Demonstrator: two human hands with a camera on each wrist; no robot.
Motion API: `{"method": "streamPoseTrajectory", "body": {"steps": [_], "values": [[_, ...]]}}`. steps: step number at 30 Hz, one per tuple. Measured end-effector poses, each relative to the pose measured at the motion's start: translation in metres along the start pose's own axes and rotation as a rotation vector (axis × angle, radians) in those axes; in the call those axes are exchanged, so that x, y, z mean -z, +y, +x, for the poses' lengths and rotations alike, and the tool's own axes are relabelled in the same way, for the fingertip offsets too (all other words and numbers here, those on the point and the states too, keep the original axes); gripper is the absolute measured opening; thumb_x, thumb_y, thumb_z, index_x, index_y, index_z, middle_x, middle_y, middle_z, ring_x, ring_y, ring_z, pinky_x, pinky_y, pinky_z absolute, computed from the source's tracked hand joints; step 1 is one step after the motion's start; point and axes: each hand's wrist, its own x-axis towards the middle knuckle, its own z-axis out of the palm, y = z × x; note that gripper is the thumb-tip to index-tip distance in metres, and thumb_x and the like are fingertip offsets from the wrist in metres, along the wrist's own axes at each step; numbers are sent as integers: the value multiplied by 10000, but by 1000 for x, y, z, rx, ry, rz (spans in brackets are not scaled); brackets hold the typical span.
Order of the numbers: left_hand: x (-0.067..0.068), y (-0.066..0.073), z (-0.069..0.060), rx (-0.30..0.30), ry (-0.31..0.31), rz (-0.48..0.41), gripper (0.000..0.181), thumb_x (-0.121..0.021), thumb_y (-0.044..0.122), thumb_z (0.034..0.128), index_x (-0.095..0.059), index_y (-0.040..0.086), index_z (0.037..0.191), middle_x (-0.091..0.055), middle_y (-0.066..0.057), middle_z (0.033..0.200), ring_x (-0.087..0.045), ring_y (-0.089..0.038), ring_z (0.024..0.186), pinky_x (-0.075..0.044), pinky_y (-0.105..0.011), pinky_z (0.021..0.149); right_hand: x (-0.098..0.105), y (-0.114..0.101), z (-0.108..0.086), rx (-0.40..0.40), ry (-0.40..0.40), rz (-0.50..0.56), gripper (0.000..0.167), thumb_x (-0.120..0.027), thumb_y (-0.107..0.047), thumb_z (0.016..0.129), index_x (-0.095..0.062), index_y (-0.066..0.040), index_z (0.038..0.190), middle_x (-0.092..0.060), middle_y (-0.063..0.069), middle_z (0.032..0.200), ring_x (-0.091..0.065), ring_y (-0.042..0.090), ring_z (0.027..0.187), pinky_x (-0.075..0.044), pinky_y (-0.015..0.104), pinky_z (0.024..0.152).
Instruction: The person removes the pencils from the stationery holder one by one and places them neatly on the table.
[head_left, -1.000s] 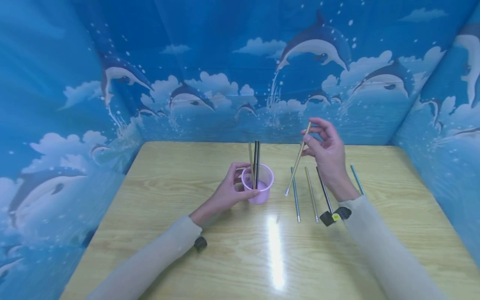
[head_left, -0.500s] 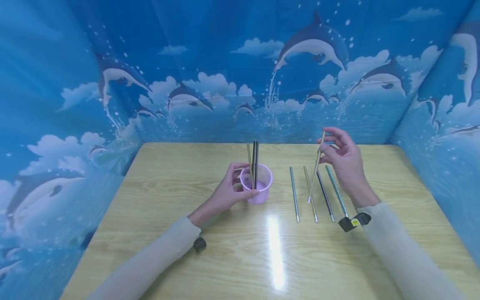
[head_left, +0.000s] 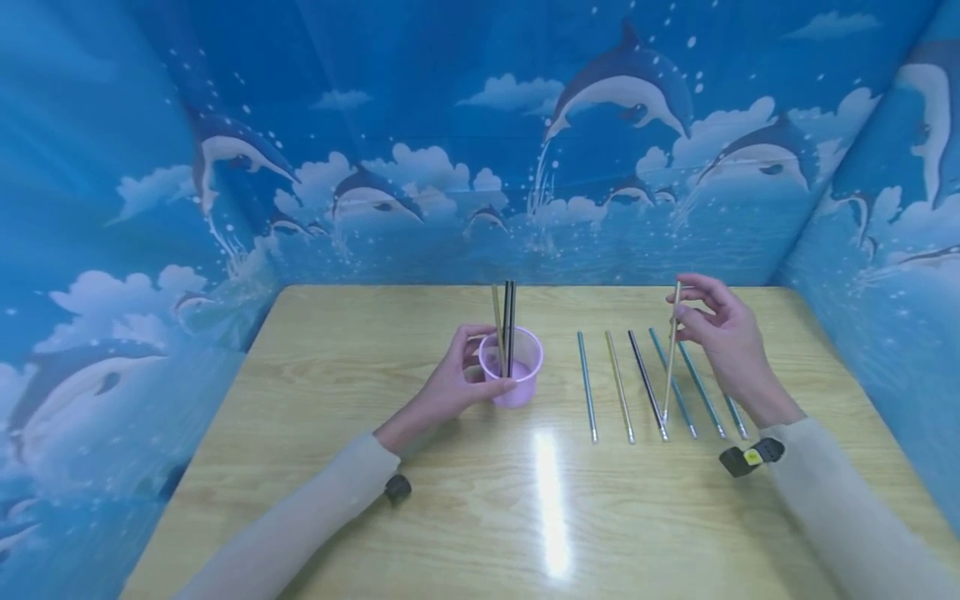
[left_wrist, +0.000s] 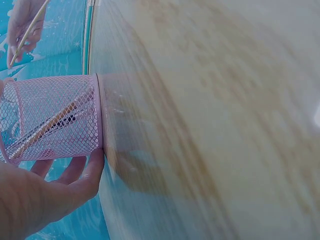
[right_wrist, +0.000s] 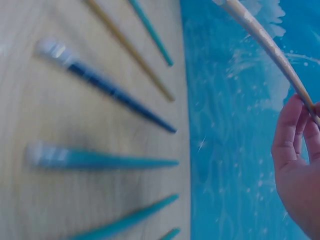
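yellow pencil (head_left: 670, 367) pinched above the row, low end over its neighbours

right hand (head_left: 723, 342): thumb and fingers curled in, pinching the pencil near its upper end. left hand (head_left: 453, 379): curved round the pink mesh cup (head_left: 525, 393), thumb on the near side, fingers round the back; no gap worth noting.

where: pencil is right of the cup, well apart from it, over the fanned pencils on the table (head_left: 375, 342). left wrist view has it lifted; its lower end is cut off there, so can't confirm how high that end sits.

what could go wrong: grip is all at one end, so the free end could swing or twist if the pinch loosens. head view puts that end across the dark pencil (head_left: 647, 383), with a teal pencil (head_left: 682, 407) just beside; a dip of the hand could knock either and set it rolling. lesser risk: a tug from the left hand could tilt the cup and shift the two black pencils (head_left: 509, 321) and the gold pencil (head_left: 497, 312) leaning in it.

orientation: long axis steep, not quite upright. pale eraser-looking end points down, towards the person and slightly left; other end points up and away, a touch right. dark and teal pencils lie flat, pale ends also towards the person.
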Motion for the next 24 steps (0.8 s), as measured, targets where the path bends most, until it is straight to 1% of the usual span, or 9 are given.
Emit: {"method": "streamPoseTrajectory", "body": {"steps": [2,6,13,16,18,20,21,22,24], "values": [[-1,0,1,-2,-5,-3,854,-912,133,896,-404,210,1578,-552,-86,1569,-568,-352,1395,-573,-497,1090,10,3,-3,-10,0,-16,403,-666,0,1076,-638,-85,1468,-665,91,1211,-721,134,929,-651,236,722],[-1,1,1,-5,-6,-5,852,-915,145,895,-409,215,1577,-557,-82,1568,-571,-349,1390,-578,-504,1082,31,8,-5,-36,-6,-80,396,-668,-7,1076,-654,-111,1458,-673,55,1194,-732,103,936,-650,238,698],[-1,-2,0,-12,-13,-20,853,-914,144,897,-402,204,1576,-567,-90,1556,-570,-359,1391,-573,-514,1086,72,16,-2,-65,-27,-199,409,-657,-6,1081,-666,-155,1462,-702,-10,1166,-750,64,960,-653,237,684],[-1,-2,0,-10,-11,-16,854,-917,157,896,-404,209,1577,-569,-88,1553,-570,-355,1390,-574,-514,1085,88,19,0,-89,-42,-292,403,-633,-24,1097,-660,-204,1456,-702,-61,1146,-735,31,954,-646,229,682],[0,-2,-1,-8,-7,-12,847,-914,162,899,-407,208,1576,-568,-96,1554,-568,-361,1390,-574,-523,1084,97,21,1,-121,-65,-354,395,-622,-43,1107,-651,-250,1442,-672,-79,1158,-722,15,946,-641,223,689],[0,-1,-1,-7,-6,-12,846,-914,161,898,-410,211,1575,-566,-101,1556,-566,-365,1392,-575,-528,1081,106,22,2,-149,-95,-424,388,-611,-63,1115,-625,-258,1450,-626,-78,1182,-705,-4,942,-637,218,700],[0,0,-1,-5,-7,-12,845,-916,161,897,-411,215,1574,-564,-99,1557,-565,-364,1393,-575,-526,1080,109,22,2,-165,-108,-450,383,-608,-66,1116,-613,-238,1459,-607,-65,1191,-698,-8,941,-635,215,705],[1,0,-1,-4,-10,-16,845,-914,158,899,-410,215,1574,-560,-102,1561,-561,-368,1397,-576,-529,1079,112,23,3,-177,-117,-488,378,-603,-73,1118,-600,-194,1476,-587,-54,1196,-691,-17,935,-633,214,709],[1,0,-1,-1,-12,-20,847,-913,159,900,-407,216,1577,-555,-100,1568,-557,-371,1402,-575,-531,1080,116,24,6,-196,-140,-556,394,-591,-83,1123,-558,-93,1516,-558,10,1214,-682,-21,928,-630,219,709]]}}
